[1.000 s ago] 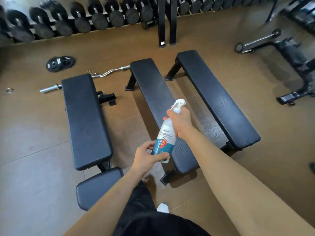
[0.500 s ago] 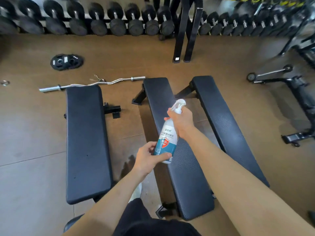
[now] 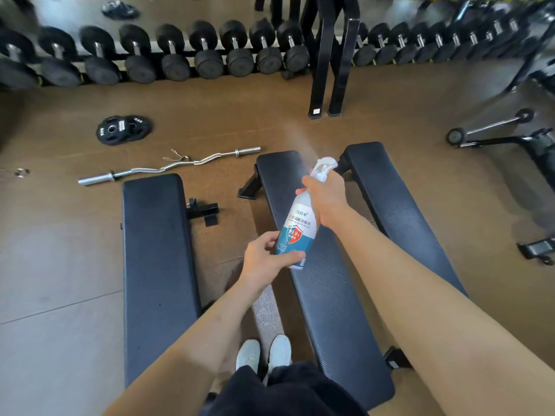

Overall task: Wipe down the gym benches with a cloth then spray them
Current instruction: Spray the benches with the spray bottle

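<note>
A white spray bottle [image 3: 297,226] with a blue label is held over the middle bench [image 3: 333,295]. My right hand [image 3: 327,199] grips its neck at the trigger, and a faint mist streams from the nozzle up and to the left. My left hand [image 3: 265,259] holds the bottle's base. Three black padded benches lie on the brown floor: the left bench [image 3: 159,265], the middle one under the bottle, and the right bench [image 3: 399,211]. No cloth is in view.
A curl bar [image 3: 168,168] and weight plates [image 3: 124,129] lie on the floor beyond the left bench. A dumbbell rack [image 3: 180,52] lines the back. Black uprights [image 3: 330,64] stand behind the benches, with machine frames [image 3: 510,136] at right. My white shoes [image 3: 264,352] stand between the benches.
I have stepped forward, so the benches lie closer and lower in view. Both hands keep their hold on the bottle, and mist now leaves the nozzle.
</note>
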